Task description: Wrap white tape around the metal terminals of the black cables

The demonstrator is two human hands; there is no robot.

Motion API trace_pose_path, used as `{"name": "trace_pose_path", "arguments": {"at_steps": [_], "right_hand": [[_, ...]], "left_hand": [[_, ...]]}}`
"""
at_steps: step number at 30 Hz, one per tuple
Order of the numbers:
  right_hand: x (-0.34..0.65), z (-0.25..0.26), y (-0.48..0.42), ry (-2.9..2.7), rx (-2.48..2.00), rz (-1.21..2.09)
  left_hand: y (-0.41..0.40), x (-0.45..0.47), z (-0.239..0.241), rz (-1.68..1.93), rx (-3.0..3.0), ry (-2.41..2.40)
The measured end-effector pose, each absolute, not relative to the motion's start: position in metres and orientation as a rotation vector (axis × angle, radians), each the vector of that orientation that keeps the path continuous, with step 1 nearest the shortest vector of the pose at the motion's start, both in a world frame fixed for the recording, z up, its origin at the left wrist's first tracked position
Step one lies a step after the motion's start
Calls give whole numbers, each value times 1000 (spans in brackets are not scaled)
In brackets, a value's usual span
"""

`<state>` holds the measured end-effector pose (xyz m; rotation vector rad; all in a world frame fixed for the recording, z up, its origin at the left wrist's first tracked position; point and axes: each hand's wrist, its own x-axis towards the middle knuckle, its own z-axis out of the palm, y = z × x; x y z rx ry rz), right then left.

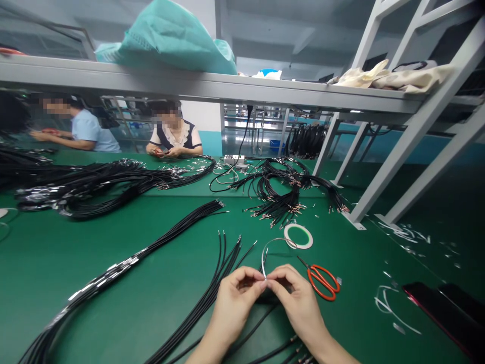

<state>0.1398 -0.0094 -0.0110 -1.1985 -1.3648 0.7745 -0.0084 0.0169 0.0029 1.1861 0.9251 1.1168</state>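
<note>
While both hands meet close to the near edge of the green surface, fingertip to fingertip, the left hand and the right hand each pinch the lower end of a thin pale strip of tape. This strip arcs up and back toward the tape roll, which lies flat just beyond the hands. Whether the strip is joined to the roll is hard to make out. Something dark sits under the pinching fingers, mostly covered by them. A black cable comes out beneath the wrists and runs off the near edge, but I cannot tell whether it is the same piece.

Orange-handled scissors lie just right of the right hand, blades pointing toward the far left. A loose sheaf of black cables lies left of the hands, its near end cut off by the frame. A longer bundle stretches diagonally toward the near left corner. Cables with metal terminals are heaped toward the far edge. White scraps lie scattered at the right, and a dark flat phone-like slab at the near right corner is partly out of view. Two co-workers sit at the far edge, their hands too small to read.
</note>
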Motion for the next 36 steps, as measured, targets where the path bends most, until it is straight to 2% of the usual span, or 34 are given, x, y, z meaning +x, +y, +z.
{"name": "trace_pose_path", "arguments": {"at_steps": [7,15,22,27,36], "right_hand": [[139,-12,-9,-1334,-1164,819],[143,-4,-11,-1560,-1229,735],[146,-6,-11,-1739,-1361,339],[147,-11,-9,-1816,-1117,518],[143,-14,-6,-1515,-1270,697]], "left_hand": [[18,-10,3,1066,1234,940],[19,-10,6,1097,1185,956],[21,-11,4,1084,1137,983],[21,-11,3,1063,1148,936],[21,-13,3,1014,1301,930]]}}
